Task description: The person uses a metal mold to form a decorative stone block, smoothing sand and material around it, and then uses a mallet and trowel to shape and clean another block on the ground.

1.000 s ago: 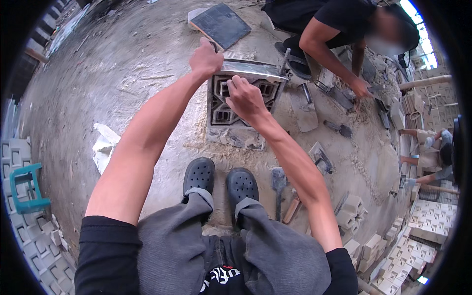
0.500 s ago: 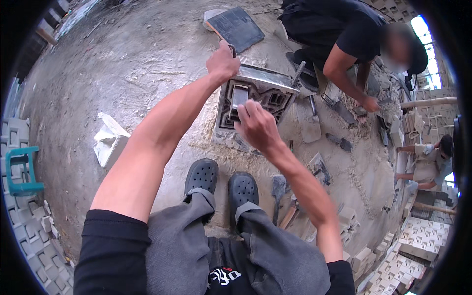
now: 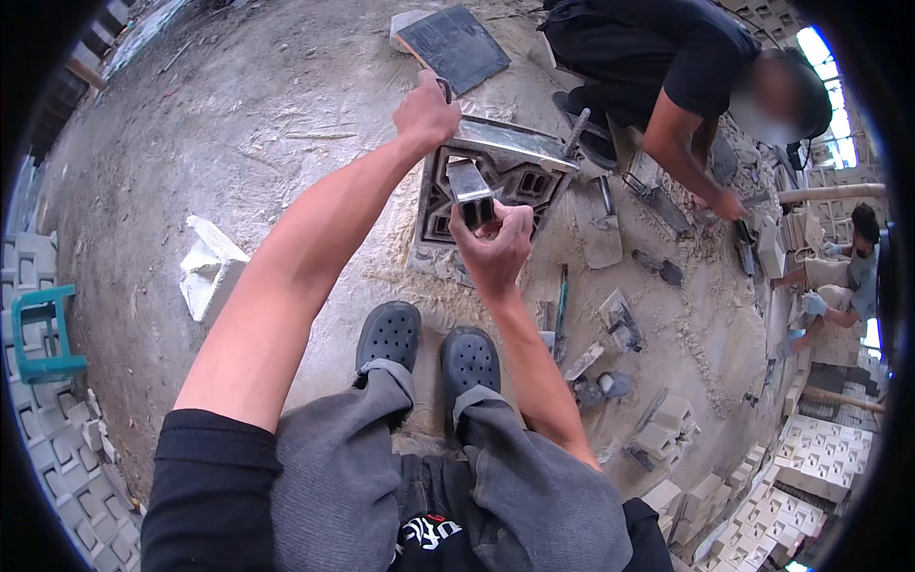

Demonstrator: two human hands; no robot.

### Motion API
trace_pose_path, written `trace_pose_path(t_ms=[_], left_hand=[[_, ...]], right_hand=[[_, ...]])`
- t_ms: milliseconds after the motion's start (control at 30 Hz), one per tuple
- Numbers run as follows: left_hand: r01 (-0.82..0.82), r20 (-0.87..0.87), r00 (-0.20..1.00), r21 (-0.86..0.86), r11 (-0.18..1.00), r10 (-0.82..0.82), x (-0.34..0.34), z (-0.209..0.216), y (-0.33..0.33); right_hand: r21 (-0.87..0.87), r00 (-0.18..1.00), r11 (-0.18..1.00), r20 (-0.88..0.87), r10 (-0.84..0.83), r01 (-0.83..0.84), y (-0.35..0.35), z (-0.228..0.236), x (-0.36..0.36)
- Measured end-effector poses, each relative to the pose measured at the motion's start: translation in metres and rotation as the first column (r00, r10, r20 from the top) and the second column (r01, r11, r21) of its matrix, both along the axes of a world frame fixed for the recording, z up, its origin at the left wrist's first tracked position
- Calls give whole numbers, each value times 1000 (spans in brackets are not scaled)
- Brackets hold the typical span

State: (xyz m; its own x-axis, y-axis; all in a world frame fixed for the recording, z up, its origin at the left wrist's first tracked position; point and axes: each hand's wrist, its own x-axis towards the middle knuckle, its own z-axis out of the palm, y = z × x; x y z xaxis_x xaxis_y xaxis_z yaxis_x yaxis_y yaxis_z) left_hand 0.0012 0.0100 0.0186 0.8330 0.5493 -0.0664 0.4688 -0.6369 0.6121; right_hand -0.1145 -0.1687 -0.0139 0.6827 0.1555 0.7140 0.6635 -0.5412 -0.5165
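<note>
In front of my feet stands a square metal mould point(image 3: 515, 143) with a patterned grid face. My left hand point(image 3: 426, 112) is closed around the handle at the mould's far left corner; only a dark curved end of it shows past my fingers. Between the thumb and fingers of my right hand point(image 3: 496, 250) is a short hollow rectangular metal tube point(image 3: 469, 185), its open end turned toward me. The tube sits over the left part of the mould face, tilted; whether its far end still touches the mould I cannot tell.
A dark square board point(image 3: 456, 50) lies beyond the mould. White broken pieces point(image 3: 212, 267) lie left, near a green stool point(image 3: 46, 334). Trowels point(image 3: 621, 322) and pale blocks point(image 3: 669, 429) are on the right. A co-worker point(image 3: 658, 67) bends over at far right; another sits beyond.
My right hand has pulled toward me, and the metal tube now tilts up out of the mould face in its fingers. My left hand stays at the handle.
</note>
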Motion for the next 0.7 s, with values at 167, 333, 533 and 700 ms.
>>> trace_pose_path(t_ms=[167, 333, 533, 700], left_hand=[[-11, -11, 1000, -7, 1000, 11, 2, 0, -3], [-23, -14, 1000, -6, 1000, 23, 5, -5, 2], [-22, -12, 1000, -4, 1000, 22, 8, -4, 0], [-35, -25, 999, -9, 999, 35, 10, -6, 2]], right_hand=[[-17, 994, 997, -81, -76, 75, 8, -8, -5], [-88, 961, 989, -238, -141, 123, 22, 12, -12], [-5, 958, 996, -274, -83, 85, 19, 3, -9], [76, 974, 997, -225, 21, -4, 20, 1, 0]])
